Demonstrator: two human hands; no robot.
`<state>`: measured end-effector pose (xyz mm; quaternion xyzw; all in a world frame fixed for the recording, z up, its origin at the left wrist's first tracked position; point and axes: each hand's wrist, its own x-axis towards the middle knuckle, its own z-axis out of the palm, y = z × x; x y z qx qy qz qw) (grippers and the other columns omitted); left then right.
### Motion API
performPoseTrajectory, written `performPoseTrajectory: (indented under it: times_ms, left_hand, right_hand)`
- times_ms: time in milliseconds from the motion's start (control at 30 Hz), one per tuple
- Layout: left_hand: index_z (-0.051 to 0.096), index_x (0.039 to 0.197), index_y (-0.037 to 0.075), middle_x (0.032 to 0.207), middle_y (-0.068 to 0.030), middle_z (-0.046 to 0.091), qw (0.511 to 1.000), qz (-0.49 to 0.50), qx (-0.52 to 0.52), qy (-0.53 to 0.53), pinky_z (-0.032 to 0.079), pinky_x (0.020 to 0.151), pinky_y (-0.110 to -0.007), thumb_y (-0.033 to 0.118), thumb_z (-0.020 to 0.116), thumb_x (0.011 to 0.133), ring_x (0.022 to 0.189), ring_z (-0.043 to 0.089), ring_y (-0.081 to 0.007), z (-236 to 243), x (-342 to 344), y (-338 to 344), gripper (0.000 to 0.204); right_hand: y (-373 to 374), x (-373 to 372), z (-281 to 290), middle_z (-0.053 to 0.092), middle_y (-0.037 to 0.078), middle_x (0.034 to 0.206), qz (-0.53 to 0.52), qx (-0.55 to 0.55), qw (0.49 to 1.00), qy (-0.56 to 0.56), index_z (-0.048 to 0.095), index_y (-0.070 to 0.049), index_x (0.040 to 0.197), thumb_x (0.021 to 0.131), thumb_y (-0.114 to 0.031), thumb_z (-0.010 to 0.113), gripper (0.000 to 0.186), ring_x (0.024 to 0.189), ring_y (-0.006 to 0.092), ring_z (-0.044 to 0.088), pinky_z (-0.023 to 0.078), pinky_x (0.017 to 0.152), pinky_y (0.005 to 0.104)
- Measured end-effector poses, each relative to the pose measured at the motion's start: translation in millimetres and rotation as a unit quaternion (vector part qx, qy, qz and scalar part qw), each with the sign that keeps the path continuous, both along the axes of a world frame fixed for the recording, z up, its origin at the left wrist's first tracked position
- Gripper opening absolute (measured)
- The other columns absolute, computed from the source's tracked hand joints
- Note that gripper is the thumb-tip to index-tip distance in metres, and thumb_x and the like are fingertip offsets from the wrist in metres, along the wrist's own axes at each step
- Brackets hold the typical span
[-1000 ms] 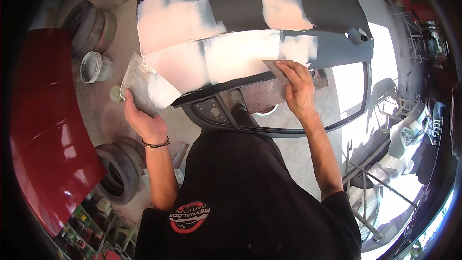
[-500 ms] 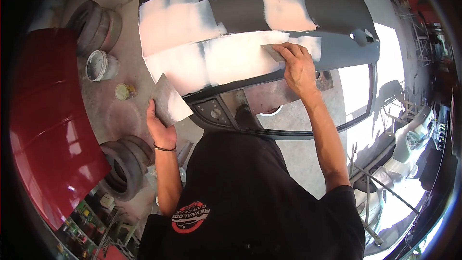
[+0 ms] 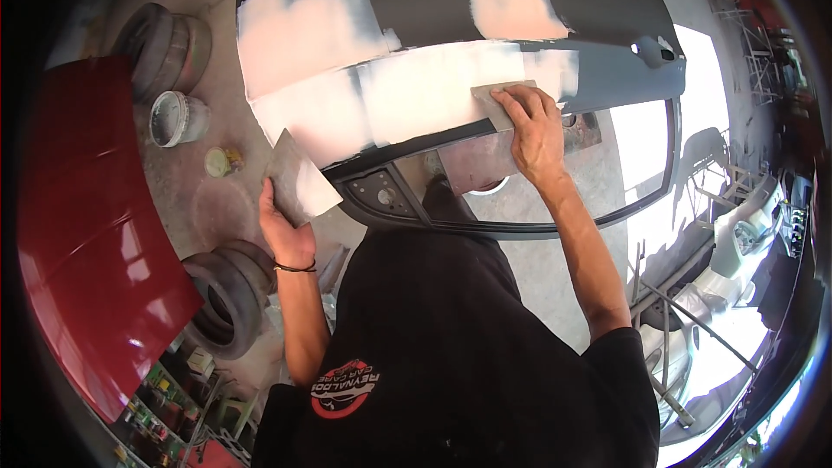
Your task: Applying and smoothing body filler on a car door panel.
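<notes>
Workshop floor of bare concrete, tyres (image 3: 227, 290) and a red panel (image 3: 95, 234) at left. Right hand (image 3: 536, 126), fingers spread and nearly flat, presses a spreader (image 3: 496, 97) onto the door (image 3: 433, 0). Left hand (image 3: 284, 227) grips a board (image 3: 296, 178) from below, fingers curled round its lower edge, just beside the door's lower left corner. Door is dark, lying flat ahead of the person, patched with wide pale filler; window frame opening sits nearest the person. Tin (image 3: 173, 119) on floor, left.
</notes>
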<state>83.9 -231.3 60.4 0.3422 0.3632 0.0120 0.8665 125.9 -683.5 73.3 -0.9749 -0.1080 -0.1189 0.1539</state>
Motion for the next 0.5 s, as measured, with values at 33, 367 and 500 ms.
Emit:
performPoseTrajectory:
  times_ms: [33,367,500]
  left_hand:
    - [0.067,0.150,0.004,0.148,-0.0082,0.074,1.000,0.000,-0.001,0.000,0.052,0.121,-0.046,0.034,0.061,0.118,0.137,0.070,-0.0276,0.0,0.3,0.2,0.044]
    - [0.067,0.149,0.002,0.148,-0.0090,0.075,1.000,-0.022,0.013,-0.013,0.053,0.120,-0.047,0.033,0.059,0.119,0.135,0.071,-0.0286,2.7,1.4,4.8,0.044]
    - [0.068,0.149,0.002,0.147,-0.0089,0.075,0.999,-0.032,0.002,-0.024,0.054,0.119,-0.047,0.033,0.058,0.119,0.134,0.071,-0.0289,4.9,2.4,5.2,0.044]
  right_hand:
    - [3.5,-17.4,-5.5,0.068,0.008,0.147,-0.007,0.001,1.000,0.001,0.076,-0.020,0.146,0.092,0.003,0.064,0.061,0.141,0.0383,0.059,0.050,0.117,0.0545]
    - [-26.7,-21.5,0.4,0.066,0.004,0.152,-0.068,-0.022,0.997,-0.038,0.073,-0.025,0.151,0.092,0.006,0.063,0.067,0.146,0.0326,0.057,0.042,0.124,0.0565]
    - [-45.4,27.3,4.7,0.067,0.002,0.154,-0.074,-0.040,0.995,-0.054,0.072,-0.028,0.152,0.094,0.008,0.061,0.069,0.148,0.0295,0.057,0.038,0.126,0.0593]
